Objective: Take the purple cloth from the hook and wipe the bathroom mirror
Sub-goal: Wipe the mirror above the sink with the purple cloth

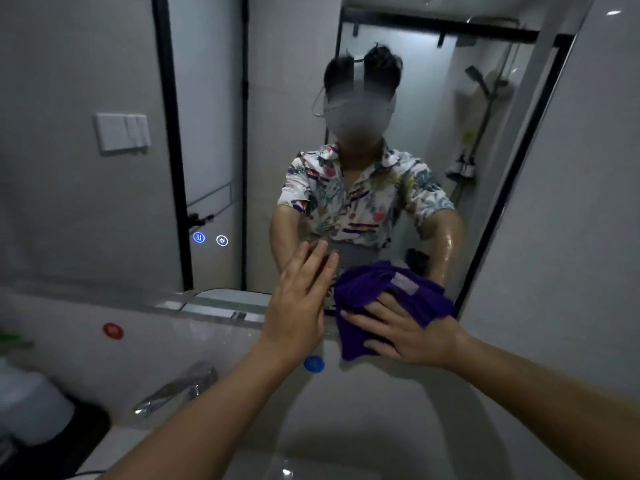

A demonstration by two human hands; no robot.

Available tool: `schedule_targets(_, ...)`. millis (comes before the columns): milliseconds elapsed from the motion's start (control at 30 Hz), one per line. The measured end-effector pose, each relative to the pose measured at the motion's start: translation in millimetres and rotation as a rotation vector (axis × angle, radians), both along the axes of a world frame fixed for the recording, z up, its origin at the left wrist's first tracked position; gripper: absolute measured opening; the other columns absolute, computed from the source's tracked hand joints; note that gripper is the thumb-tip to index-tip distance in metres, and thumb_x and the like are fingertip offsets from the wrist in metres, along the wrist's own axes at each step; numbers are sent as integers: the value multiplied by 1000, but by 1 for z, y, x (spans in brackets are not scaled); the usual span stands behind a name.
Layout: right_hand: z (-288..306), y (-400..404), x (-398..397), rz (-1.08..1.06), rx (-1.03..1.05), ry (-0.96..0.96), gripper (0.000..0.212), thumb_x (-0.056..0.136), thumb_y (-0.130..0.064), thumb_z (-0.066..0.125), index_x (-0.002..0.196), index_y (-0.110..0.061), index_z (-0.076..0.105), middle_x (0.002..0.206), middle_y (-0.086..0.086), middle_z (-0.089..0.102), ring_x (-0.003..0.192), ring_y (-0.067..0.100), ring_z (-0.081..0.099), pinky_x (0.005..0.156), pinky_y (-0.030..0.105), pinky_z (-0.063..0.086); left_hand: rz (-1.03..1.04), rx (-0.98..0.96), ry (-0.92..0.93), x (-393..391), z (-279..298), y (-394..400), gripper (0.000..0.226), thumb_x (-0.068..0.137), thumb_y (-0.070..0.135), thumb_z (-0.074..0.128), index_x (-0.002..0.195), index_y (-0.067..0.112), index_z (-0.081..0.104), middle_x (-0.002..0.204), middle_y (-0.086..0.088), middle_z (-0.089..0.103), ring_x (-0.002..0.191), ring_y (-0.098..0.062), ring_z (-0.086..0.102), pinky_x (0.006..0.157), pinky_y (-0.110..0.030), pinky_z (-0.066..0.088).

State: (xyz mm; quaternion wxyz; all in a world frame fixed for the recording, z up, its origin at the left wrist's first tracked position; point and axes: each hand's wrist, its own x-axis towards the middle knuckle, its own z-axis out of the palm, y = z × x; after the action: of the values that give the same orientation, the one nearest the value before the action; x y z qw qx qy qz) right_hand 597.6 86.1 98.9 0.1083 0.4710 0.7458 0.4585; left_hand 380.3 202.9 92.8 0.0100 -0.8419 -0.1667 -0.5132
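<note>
My right hand (405,336) is pressing the bunched purple cloth (388,299) flat-palmed against the mirror (104,202), low near its right corner. My left hand (298,306) is lying open beside it, fingertips seemingly touching the glass. The cloth is hiding the mirror's lower edge there.

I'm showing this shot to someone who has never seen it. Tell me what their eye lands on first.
The purple cloth stands out most, pressed by the right hand against the lower right part of the mirror. Beside it, the left hand reaches open and flat toward the glass. Two small lit icons glow low on the mirror's left side, above the faucet.
</note>
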Motion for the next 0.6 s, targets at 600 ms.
schedule_targets(600, -52, 70, -85, -10, 185, 49, 80, 84, -9, 59, 158, -16, 31, 154, 19, 32, 138, 40, 32, 113, 51, 26, 288, -524, -168, -115, -65, 53, 43, 88, 2, 56, 128, 13, 63, 135, -8, 49, 127, -25, 46, 106, -36, 44)
